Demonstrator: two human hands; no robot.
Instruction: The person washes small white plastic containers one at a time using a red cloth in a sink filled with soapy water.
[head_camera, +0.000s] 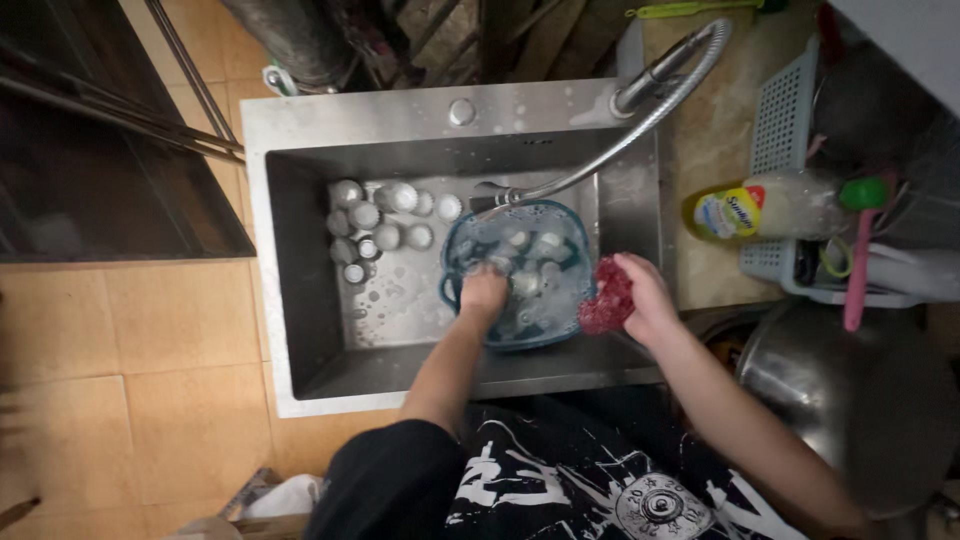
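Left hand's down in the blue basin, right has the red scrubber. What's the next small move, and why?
Probably lift one small cup out with the left hand and bring it to the red scrubber: the right hand holds it beside the blue basin, apart from any cup.

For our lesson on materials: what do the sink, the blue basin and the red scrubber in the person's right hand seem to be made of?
Sink: probably stainless steel, with a grey brushed sheen and wet reflections.
Blue basin: likely plastic, translucent and tinted, with its contents showing through.
Red scrubber: seemingly a mesh or fibre pad, with a rough, crumpled surface, held by the right hand.
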